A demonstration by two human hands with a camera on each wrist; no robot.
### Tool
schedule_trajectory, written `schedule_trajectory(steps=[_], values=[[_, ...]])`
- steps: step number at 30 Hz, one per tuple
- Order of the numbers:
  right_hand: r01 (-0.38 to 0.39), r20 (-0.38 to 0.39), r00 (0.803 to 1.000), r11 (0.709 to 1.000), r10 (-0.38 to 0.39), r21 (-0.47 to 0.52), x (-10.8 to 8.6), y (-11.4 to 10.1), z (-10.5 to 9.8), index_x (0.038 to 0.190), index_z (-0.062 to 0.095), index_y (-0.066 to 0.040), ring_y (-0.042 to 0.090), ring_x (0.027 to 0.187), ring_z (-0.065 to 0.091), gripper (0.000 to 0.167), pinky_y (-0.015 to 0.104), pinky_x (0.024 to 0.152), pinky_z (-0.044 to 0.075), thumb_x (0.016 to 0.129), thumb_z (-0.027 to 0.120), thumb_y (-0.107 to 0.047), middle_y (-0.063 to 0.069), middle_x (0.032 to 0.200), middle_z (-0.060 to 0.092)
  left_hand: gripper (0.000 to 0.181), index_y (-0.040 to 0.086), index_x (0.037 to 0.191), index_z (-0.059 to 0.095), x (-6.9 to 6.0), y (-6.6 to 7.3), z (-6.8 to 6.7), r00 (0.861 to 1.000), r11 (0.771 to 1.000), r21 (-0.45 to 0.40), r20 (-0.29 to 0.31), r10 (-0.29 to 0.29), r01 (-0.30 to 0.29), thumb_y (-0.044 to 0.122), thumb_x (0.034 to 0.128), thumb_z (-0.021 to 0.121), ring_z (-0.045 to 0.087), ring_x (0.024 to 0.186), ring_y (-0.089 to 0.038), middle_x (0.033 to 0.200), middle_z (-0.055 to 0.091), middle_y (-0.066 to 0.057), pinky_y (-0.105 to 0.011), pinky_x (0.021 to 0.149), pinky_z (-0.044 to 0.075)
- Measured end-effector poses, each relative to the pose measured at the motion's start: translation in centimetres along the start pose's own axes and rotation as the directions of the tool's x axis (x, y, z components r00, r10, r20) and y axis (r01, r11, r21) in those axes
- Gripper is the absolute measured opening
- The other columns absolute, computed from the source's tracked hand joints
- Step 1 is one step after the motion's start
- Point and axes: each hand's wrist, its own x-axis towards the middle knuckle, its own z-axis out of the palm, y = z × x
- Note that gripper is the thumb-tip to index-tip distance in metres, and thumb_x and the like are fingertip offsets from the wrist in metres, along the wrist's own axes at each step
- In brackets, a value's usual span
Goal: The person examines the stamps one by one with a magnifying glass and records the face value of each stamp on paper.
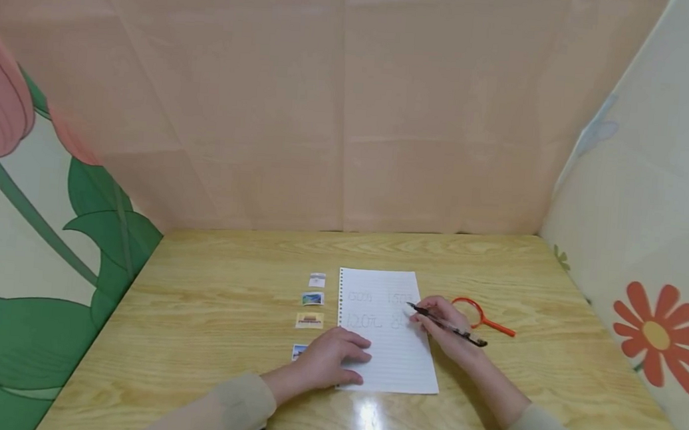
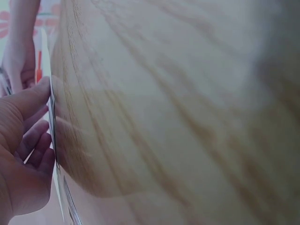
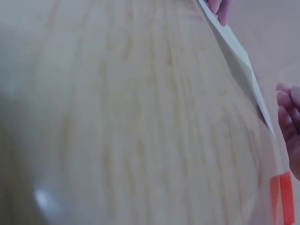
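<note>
A lined sheet of paper point(image 1: 391, 361) with punched holes along its left edge lies on the table. Several pencil-thin handwritten figures stand in two rows on its upper half. My left hand point(image 1: 334, 357) rests on the sheet's lower left part, fingers loosely spread; in the left wrist view the left hand point(image 2: 23, 154) presses along the paper's edge. Between right thumb and fingers I hold a dark patterned pen point(image 1: 456, 329), its tip over the upper right writing. The right hand point(image 1: 447, 322) is at the sheet's right edge; only its fingers point(image 3: 287, 110) show in the right wrist view.
Left of the sheet several small picture cards, such as a yellow one point(image 1: 310, 320), lie in a column; the nearest is partly covered by my left hand. A red magnifying glass point(image 1: 497, 327) lies right of my right hand. Walls bound the wooden table point(image 1: 213, 286) behind and at both sides.
</note>
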Motion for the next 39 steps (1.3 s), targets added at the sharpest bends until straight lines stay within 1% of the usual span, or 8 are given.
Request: schedule_trajectory(steps=[8,13,18,22,26,29,33,39], values=[[0.074,0.075,0.995,0.997,-0.071,-0.033,0.0,-1.0,-0.7,0.112,0.058,0.013,0.024,0.084,0.068,0.022,0.026,0.069,0.059,0.091,0.063,0.010,0.028,0.098,0.068,0.039,0.020,0.119,0.073,0.1,-0.1,0.1,1.000,1.000,-0.005,-0.003,0.003,-0.003,0.034,0.0827,0.080,0.052,0.121,-0.010,0.133,0.061,0.008,-0.028,0.105,0.040],[0.038,0.132,0.990,0.997,-0.047,0.073,0.2,-1.2,-1.0,0.119,0.053,0.018,0.022,0.094,0.067,0.028,0.026,0.077,0.058,0.092,0.060,0.012,0.035,0.105,0.064,0.039,0.021,0.119,0.073,0.1,-0.2,0.1,1.000,1.000,0.001,-0.003,0.004,-0.004,0.034,0.0826,0.080,0.052,0.120,-0.010,0.133,0.061,0.009,-0.028,0.104,0.040],[0.027,0.199,0.978,0.979,-0.068,0.200,0.5,-0.9,-1.4,0.122,0.047,0.023,0.016,0.090,0.069,0.031,0.028,0.075,0.059,0.093,0.055,0.015,0.042,0.109,0.059,0.039,0.020,0.118,0.073,0.0,-0.1,0.1,1.000,1.000,0.004,-0.002,0.006,-0.006,0.034,0.0825,0.081,0.053,0.120,-0.010,0.133,0.061,0.009,-0.028,0.104,0.040],[-0.070,0.189,0.982,0.952,0.013,0.298,0.5,-0.7,-1.3,0.123,0.049,0.020,0.014,0.083,0.066,0.027,0.026,0.073,0.058,0.101,0.048,0.006,0.030,0.110,0.065,0.039,0.020,0.118,0.073,0.0,0.0,0.0,1.000,1.000,0.005,-0.002,0.007,-0.007,0.034,0.0826,0.081,0.053,0.121,-0.010,0.133,0.061,0.008,-0.029,0.105,0.040],[-0.137,0.174,0.982,0.926,0.079,0.351,0.3,-0.8,-1.4,0.121,0.057,0.011,0.016,0.078,0.061,0.025,0.023,0.068,0.054,0.105,0.045,-0.004,0.018,0.110,0.068,0.039,0.020,0.118,0.073,0.0,0.0,0.0,1.000,1.000,0.005,-0.004,0.010,-0.010,0.033,0.0826,0.081,0.053,0.121,-0.010,0.133,0.061,0.008,-0.028,0.105,0.040],[-0.135,0.171,0.982,0.944,0.086,0.302,0.2,-0.8,-1.7,0.120,0.060,0.007,0.018,0.080,0.061,0.024,0.022,0.068,0.054,0.103,0.050,-0.006,0.016,0.111,0.070,0.039,0.020,0.118,0.073,0.0,0.0,0.0,1.000,1.000,0.009,-0.006,0.011,-0.011,0.033,0.0826,0.081,0.053,0.120,-0.010,0.132,0.061,0.008,-0.027,0.104,0.040],[-0.127,0.151,0.984,0.969,0.097,0.210,0.1,-0.6,-2.1,0.121,0.058,0.012,0.020,0.088,0.064,0.028,0.023,0.071,0.056,0.100,0.058,-0.008,0.017,0.110,0.071,0.039,0.020,0.118,0.073,0.1,0.0,-0.1,1.000,1.000,0.015,-0.005,0.010,-0.010,0.033,0.0823,0.081,0.053,0.120,-0.010,0.132,0.062,0.008,-0.027,0.104,0.040],[-0.105,0.052,0.993,0.994,0.103,0.038,-0.1,0.0,-3.5,0.124,0.059,0.006,0.022,0.080,0.065,0.032,0.026,0.061,0.056,0.096,0.065,-0.008,0.024,0.107,0.069,0.039,0.019,0.118,0.073,0.1,0.1,-0.2,1.000,0.999,0.024,-0.006,0.025,-0.025,0.034,0.0822,0.081,0.053,0.120,-0.011,0.132,0.062,0.006,-0.027,0.104,0.040]])
